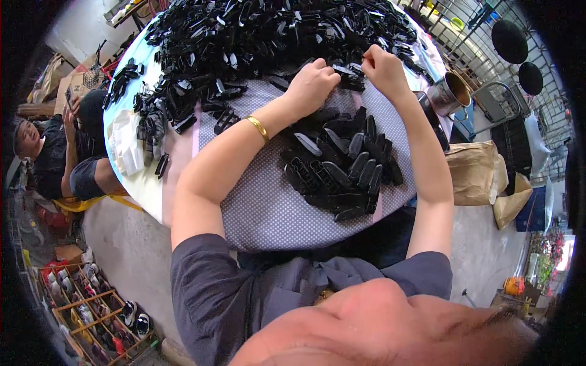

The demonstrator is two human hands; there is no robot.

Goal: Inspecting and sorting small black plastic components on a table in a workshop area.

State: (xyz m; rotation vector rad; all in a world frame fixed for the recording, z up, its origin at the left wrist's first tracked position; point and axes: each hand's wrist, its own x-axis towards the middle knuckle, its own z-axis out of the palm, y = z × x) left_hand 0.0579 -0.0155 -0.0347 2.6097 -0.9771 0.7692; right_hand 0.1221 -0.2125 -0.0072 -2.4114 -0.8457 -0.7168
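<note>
My left hand (pixel 311 85) and my right hand (pixel 383 68) are close together over a round table (pixel 256 207) covered with a grey dotted cloth. Both hands pinch small black plastic parts (pixel 349 72) at the near edge of a big heap of black plastic parts (pixel 268 36) that fills the far half of the table. A gold bangle (pixel 259 128) sits on my left wrist. Between my forearms lies a smaller pile of black parts (pixel 342 168), near the table's front edge.
A metal cup (pixel 450 93) stands at the table's right edge. White bags (pixel 125 143) lie at the left edge. Another person (pixel 61 152) sits low at the left. Brown paper sacks (pixel 479 174) stand on the floor at right, a shoe rack (pixel 91 305) at lower left.
</note>
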